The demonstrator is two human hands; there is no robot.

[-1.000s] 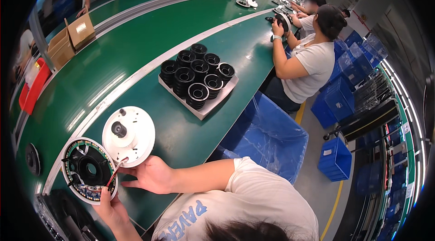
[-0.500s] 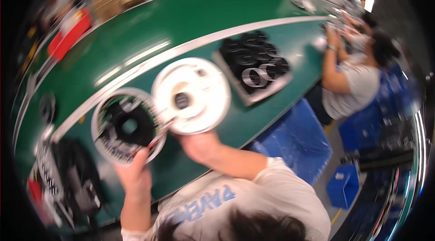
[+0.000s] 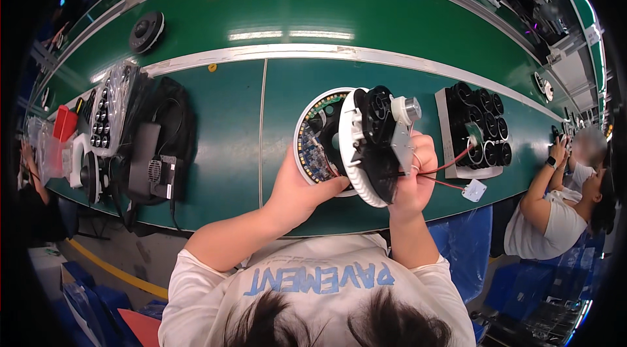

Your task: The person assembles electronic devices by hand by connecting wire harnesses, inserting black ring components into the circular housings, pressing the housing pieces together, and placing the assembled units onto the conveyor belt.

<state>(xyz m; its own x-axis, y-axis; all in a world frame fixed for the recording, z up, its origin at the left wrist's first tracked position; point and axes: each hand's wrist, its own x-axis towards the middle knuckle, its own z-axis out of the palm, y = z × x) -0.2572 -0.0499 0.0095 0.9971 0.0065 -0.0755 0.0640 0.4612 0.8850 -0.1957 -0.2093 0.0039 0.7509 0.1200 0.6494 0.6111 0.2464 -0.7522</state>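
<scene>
My left hand (image 3: 297, 191) grips the lower left of a round white housing (image 3: 316, 151), its thumb over the rim. A blue circuit board and a ring of small yellowish parts show inside. Tilted on edge against the housing's right side is a white-rimmed round cover (image 3: 353, 151) with black plastic parts. A silver motor (image 3: 408, 110) and a metal bracket (image 3: 401, 146) sit on its black side. My right hand (image 3: 418, 180) is closed around the bracket side of the cover, fingers partly hidden. Red and black wires (image 3: 447, 165) run from there to a small white square piece (image 3: 474, 190).
At right stands a tray (image 3: 450, 135) of black round parts (image 3: 480, 128). Black devices and a bag (image 3: 171, 125) lie left, beside clear-wrapped parts (image 3: 110, 118). A black disc (image 3: 146, 31) rests on the far green surface. A co-worker (image 3: 548, 210) sits at right.
The view has turned and steadied. The cover, formerly face-on beside the housing with its white side showing, now stands tilted on edge, its black side and motor turned right.
</scene>
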